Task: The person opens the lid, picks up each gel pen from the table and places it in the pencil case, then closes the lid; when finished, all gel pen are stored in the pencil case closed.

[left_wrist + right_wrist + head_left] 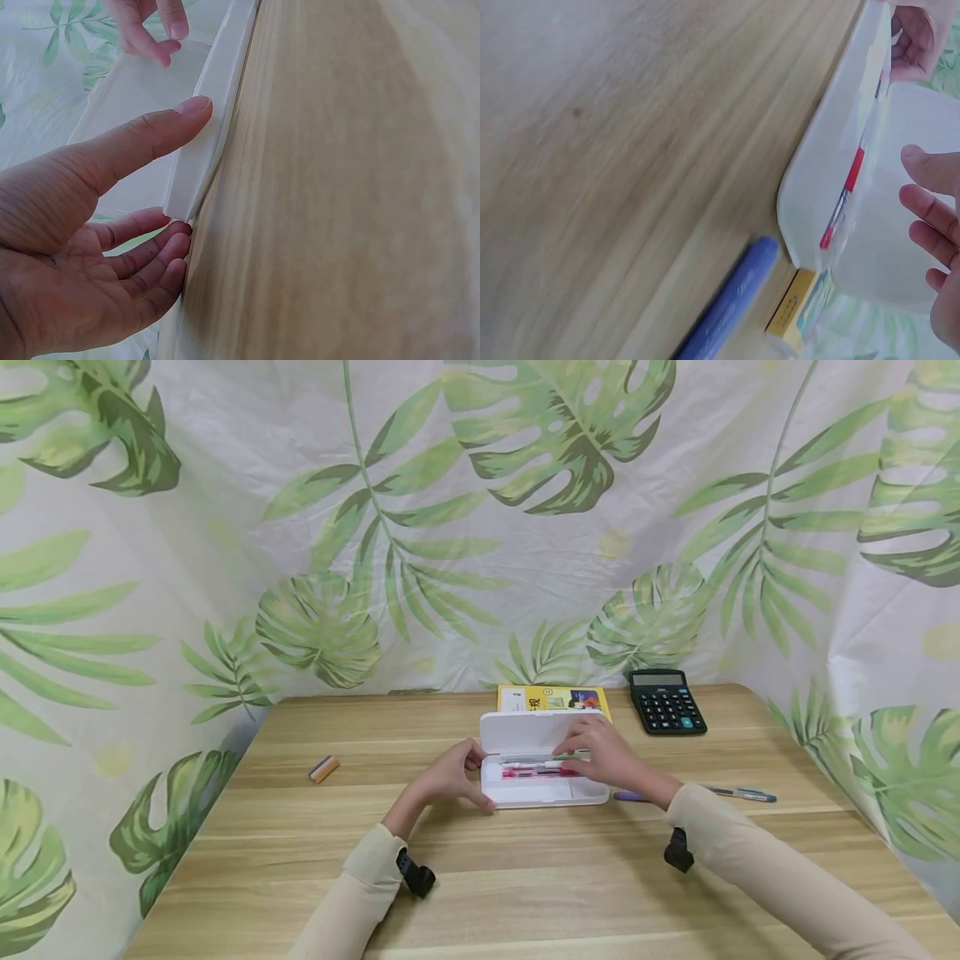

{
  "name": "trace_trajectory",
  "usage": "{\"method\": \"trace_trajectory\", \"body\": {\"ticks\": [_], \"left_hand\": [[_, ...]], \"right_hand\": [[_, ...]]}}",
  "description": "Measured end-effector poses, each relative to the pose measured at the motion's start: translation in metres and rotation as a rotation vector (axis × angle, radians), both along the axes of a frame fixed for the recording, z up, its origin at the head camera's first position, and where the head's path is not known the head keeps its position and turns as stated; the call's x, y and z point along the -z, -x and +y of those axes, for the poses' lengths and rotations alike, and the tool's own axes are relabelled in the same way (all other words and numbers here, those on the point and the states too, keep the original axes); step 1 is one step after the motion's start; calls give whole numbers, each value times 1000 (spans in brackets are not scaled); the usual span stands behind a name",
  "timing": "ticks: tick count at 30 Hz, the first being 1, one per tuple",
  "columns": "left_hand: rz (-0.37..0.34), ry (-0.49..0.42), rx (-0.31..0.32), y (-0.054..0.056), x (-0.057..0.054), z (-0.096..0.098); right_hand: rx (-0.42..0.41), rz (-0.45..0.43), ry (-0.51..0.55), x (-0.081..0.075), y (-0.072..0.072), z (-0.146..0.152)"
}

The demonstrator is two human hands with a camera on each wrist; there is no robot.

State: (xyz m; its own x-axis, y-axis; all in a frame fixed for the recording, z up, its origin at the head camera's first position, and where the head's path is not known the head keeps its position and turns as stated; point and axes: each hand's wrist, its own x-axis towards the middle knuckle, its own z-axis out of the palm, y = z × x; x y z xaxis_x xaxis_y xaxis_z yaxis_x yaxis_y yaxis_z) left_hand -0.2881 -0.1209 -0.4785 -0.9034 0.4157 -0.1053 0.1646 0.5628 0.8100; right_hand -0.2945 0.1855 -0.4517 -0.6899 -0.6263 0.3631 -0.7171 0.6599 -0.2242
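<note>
A white pencil case (525, 795) lies on the table with its lid (517, 735) raised at the back. Inside it are several pens (534, 770), some red or pink and some clear or white. My left hand (448, 772) holds the case's left end, its thumb on the front wall and its fingers curled at the side, as the left wrist view shows. Over the right part of the case hovers my right hand (606, 753), loosely bent in front of the lid. Nothing shows between its thumb and fingers (930, 206) in the right wrist view.
Behind the case lies a yellow book (555, 695), with a black calculator (667, 703) to its right. A small orange-and-blue eraser (324, 769) lies at the left. Right of the case are a blue-purple pen (731, 300) and another pen (742, 794), near my right forearm.
</note>
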Motion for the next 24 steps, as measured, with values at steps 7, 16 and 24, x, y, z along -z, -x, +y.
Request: {"method": "trace_trajectory", "body": {"ticks": [7,16,24], "left_hand": [[3,4,-1,2,3,0],[4,1,5,4,3,-2],[0,-2,8,3,2,-1]], "right_hand": [[27,-45,7,-3,-5,25],[69,-48,-16,4,-13,64],[73,-80,-20,7,-23,97]]}}
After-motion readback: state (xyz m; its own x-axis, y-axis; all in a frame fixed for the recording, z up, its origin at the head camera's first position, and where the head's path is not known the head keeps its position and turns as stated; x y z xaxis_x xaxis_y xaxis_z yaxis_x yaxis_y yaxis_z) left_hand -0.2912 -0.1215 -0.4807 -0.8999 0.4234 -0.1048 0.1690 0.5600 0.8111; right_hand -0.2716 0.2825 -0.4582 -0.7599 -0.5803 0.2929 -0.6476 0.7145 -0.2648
